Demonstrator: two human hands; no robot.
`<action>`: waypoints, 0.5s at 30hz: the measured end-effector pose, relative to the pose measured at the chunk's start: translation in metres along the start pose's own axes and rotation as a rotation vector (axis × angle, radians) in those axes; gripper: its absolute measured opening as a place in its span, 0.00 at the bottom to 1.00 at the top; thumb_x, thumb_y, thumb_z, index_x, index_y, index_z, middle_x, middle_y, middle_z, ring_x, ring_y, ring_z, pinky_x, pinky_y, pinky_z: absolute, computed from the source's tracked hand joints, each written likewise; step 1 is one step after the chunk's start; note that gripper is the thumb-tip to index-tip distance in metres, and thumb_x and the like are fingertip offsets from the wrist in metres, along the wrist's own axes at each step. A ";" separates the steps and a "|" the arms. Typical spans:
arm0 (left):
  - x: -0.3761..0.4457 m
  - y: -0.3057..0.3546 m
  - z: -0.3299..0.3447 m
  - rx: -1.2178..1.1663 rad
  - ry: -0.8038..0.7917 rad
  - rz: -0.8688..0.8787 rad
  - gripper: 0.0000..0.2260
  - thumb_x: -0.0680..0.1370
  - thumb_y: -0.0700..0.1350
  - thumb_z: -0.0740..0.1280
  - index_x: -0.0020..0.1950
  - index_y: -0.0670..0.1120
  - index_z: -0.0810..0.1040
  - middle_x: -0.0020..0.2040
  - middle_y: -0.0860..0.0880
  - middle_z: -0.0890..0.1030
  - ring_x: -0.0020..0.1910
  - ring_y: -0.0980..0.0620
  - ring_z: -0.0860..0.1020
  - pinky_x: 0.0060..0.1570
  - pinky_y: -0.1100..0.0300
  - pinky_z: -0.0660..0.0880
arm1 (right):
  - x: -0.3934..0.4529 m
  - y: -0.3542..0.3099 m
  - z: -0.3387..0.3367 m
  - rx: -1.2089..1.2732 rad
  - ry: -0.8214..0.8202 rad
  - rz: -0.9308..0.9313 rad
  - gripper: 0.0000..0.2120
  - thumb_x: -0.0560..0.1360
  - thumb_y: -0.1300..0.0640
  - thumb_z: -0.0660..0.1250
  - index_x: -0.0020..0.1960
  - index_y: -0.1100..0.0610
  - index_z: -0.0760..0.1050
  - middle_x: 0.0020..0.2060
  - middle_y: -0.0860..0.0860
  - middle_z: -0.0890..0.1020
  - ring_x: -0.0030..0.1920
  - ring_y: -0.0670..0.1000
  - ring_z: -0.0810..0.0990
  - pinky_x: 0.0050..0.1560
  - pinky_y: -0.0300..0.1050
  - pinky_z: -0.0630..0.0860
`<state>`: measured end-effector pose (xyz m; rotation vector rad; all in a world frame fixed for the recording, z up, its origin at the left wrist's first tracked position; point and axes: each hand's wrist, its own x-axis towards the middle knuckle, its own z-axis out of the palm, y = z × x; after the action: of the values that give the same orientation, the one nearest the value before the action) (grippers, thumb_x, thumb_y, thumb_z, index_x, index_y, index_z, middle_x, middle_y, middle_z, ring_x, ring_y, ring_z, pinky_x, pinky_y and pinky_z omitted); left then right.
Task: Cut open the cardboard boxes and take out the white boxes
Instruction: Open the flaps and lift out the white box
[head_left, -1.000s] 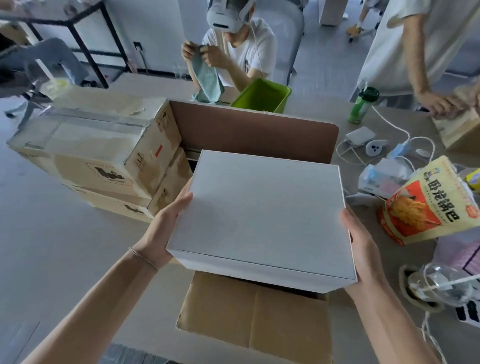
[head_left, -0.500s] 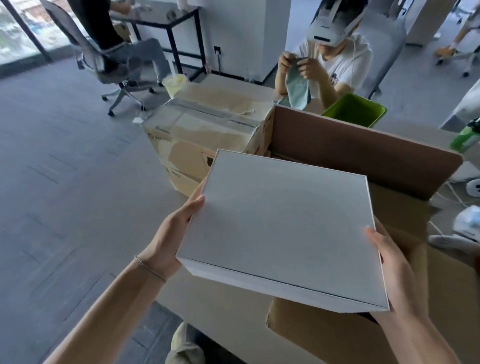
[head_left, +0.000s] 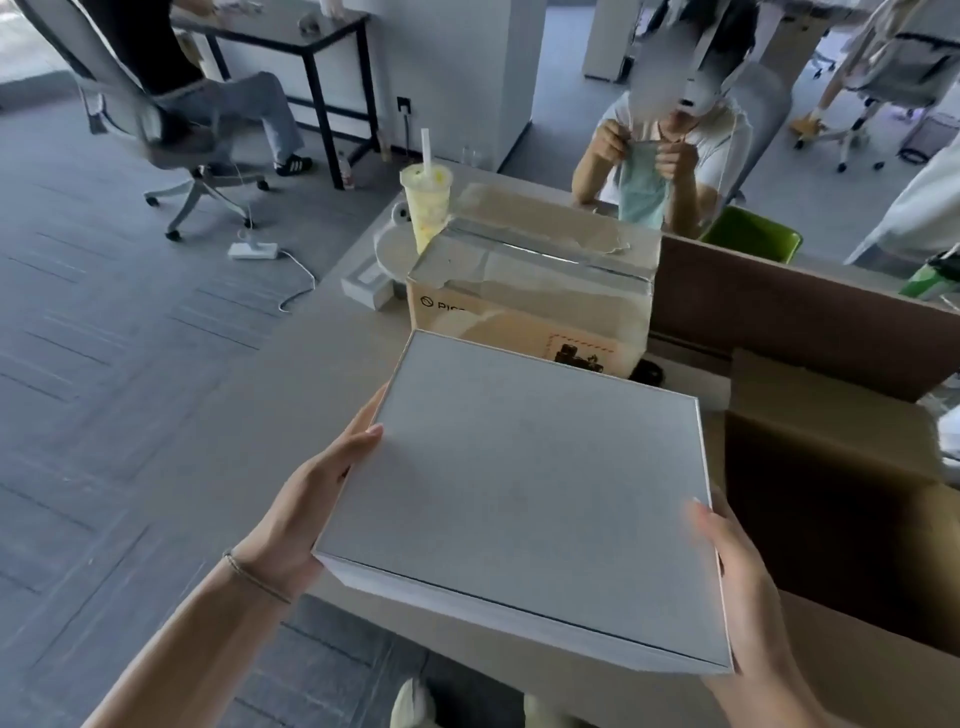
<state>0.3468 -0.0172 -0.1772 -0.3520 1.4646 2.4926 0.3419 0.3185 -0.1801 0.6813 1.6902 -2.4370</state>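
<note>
While the opened cardboard box (head_left: 831, 493) gapes dark at my right, its contents unreadable, I hold the white box (head_left: 524, 499) above the counter (head_left: 311, 374). Each grip is spread flat: left hand (head_left: 311, 514) pressing its left edge, right hand (head_left: 737, 587) its right. Behind sits a taped cardboard box (head_left: 535, 280).

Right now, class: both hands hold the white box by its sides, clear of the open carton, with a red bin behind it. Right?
One error: the bin is green, as the head view shows. The left hand and right hand do hold the white box beside the open carton.
</note>
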 end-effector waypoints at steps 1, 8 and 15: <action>-0.003 0.008 -0.012 0.007 0.013 0.009 0.22 0.82 0.46 0.56 0.76 0.57 0.71 0.70 0.50 0.79 0.68 0.45 0.78 0.64 0.44 0.72 | -0.011 0.014 0.034 -0.088 -0.097 0.018 0.16 0.83 0.52 0.57 0.66 0.43 0.78 0.56 0.55 0.86 0.53 0.60 0.85 0.52 0.59 0.80; 0.000 0.040 -0.108 0.042 0.150 -0.036 0.21 0.82 0.46 0.57 0.74 0.57 0.73 0.71 0.47 0.78 0.61 0.44 0.80 0.60 0.48 0.77 | 0.022 0.056 0.125 -0.130 -0.261 0.048 0.19 0.82 0.60 0.58 0.69 0.46 0.75 0.58 0.56 0.85 0.54 0.57 0.85 0.52 0.57 0.79; 0.011 0.076 -0.190 0.068 0.355 -0.049 0.21 0.81 0.47 0.58 0.74 0.55 0.74 0.65 0.47 0.82 0.50 0.46 0.84 0.44 0.55 0.82 | 0.041 0.104 0.213 -0.162 -0.407 0.035 0.25 0.80 0.70 0.58 0.71 0.48 0.72 0.61 0.54 0.83 0.60 0.59 0.82 0.61 0.61 0.78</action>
<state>0.3295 -0.2190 -0.2080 -0.8420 1.6373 2.4236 0.2751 0.0922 -0.2264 0.1757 1.6615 -2.1906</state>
